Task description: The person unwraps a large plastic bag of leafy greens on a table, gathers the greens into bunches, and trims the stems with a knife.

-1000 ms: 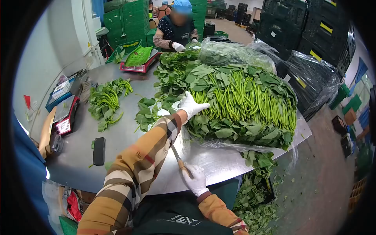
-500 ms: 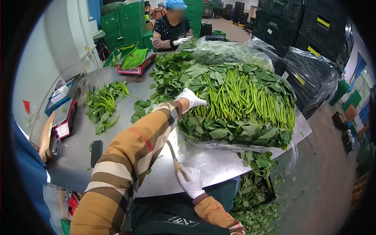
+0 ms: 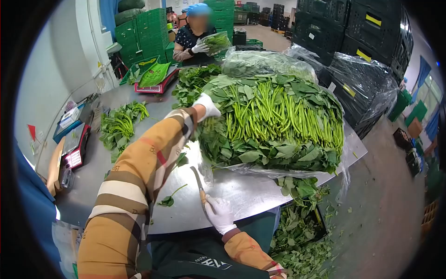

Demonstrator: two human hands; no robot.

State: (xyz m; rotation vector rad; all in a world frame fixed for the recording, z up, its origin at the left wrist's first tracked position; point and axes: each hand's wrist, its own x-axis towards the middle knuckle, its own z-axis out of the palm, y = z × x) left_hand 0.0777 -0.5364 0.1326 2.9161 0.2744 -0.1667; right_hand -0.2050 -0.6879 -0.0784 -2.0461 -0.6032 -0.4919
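A big pile of leafy green stems [image 3: 278,118] lies on the metal table [image 3: 181,216], cut ends showing in the middle and leaves around them. My gloved left hand [image 3: 207,106] is at the pile's left edge, closed on some greens whose stems blur below it; its fingertips are partly hidden. Nearer me, my gloved right hand [image 3: 219,214] grips the wooden handle of a sickle [image 3: 203,195], its curved blade pointing away over the table. One loose leafy stem [image 3: 167,201] lies left of the sickle.
A smaller bunch of greens [image 3: 120,123] lies at left, near a scale [image 3: 79,144]. Behind it, a red scale [image 3: 155,87] carries a green bag. Across the table a co-worker [image 3: 195,37] holds packed greens. Black crates [image 3: 371,28] stand at right; leaves [image 3: 297,242] fill the space below the table edge.
My left hand has moved left along the pile, with greens blurring below it. My right hand, with the sickle, has shifted slightly left. The co-worker has lifted a pack of greens.
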